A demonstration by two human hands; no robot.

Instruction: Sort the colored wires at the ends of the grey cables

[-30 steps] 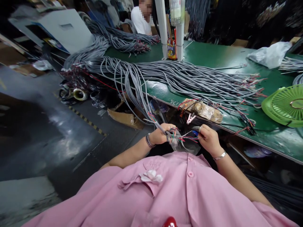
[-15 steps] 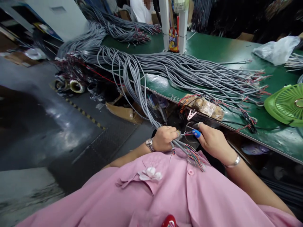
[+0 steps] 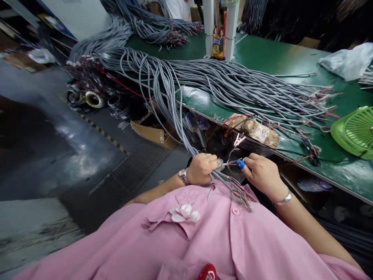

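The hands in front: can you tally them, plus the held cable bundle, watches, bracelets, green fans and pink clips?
Left hand and right hand: 2
Held cable bundle: 1
Watch: 1
Bracelet: 1
Green fan: 1
Pink clip: 1
Total: 7

1. The bare left hand (image 3: pixel 202 169) was closed, back upward, with its fingers curled tightly.
2. The left wrist (image 3: pixel 177 181) wore a silver metal watch (image 3: pixel 183 176); the bare left forearm (image 3: pixel 157 193) angled inward before the torso.
3. The bare right hand (image 3: pixel 262 173) faced it, near but apart, fingers folded, its blue-tipped thumb (image 3: pixel 241 165) pointing inward.
4. The bare right forearm (image 3: pixel 311 225), banded in silver (image 3: pixel 284 198) at the wrist, reached forward and inward.
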